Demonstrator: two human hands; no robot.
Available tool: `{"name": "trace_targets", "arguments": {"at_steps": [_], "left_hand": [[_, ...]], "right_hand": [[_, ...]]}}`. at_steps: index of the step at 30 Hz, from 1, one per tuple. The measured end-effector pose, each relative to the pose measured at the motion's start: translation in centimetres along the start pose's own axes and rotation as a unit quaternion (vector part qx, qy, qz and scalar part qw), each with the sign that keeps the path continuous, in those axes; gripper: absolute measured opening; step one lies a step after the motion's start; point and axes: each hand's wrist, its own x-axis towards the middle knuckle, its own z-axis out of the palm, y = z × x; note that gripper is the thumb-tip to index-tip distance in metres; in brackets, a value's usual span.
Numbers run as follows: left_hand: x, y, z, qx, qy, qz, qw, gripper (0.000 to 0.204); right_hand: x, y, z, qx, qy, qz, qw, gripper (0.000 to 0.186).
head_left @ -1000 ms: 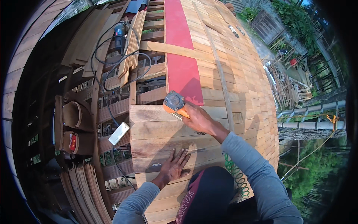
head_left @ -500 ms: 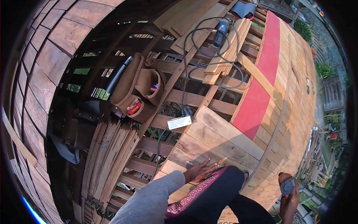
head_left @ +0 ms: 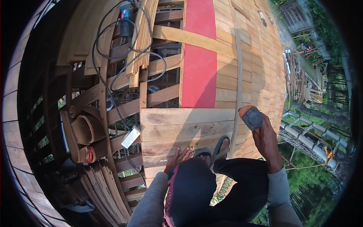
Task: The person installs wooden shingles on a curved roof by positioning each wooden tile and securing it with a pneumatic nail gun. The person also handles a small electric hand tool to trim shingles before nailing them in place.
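My left hand (head_left: 180,156) lies flat on the pale wooden boards (head_left: 166,130), its fingers spread and nothing in it. Beside it are my sandalled feet (head_left: 222,146). At the right, above the planked slope, my right hand (head_left: 267,140) is wrapped round an orange and dark-grey cordless drill (head_left: 251,118). The drill's narrow end points up and left. Its handle is mostly hidden by my fingers. A red sheet (head_left: 199,75) runs along the slope beyond the pale boards.
Open battens (head_left: 166,96) with gaps lie to the left. A corded blue grinder (head_left: 126,20) rests near stacked strips (head_left: 141,41); its cable loops to a white socket block (head_left: 131,137). A brown tool pouch (head_left: 84,128) sits far left. The slope drops off right, past a bamboo pole (head_left: 306,142).
My view has turned and shifted to the right. My right hand has brought the drill up and forward from low at the right. My left hand stays on the boards.
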Motion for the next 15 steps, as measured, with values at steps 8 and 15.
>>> {"name": "trace_targets", "arguments": {"at_steps": [8, 15], "left_hand": [[0.6, -1.4, 0.6, -0.047, -0.036, 0.006, 0.998, 0.060], [1.3, -4.3, 1.1, -0.054, -0.048, -0.042, 0.997, 0.060]], "right_hand": [[7.9, 7.2, 1.3, -0.038, 0.080, 0.014, 0.996, 0.047], [14.3, 11.9, 3.7, 0.040, 0.171, -0.024, 0.984, 0.047]]}}
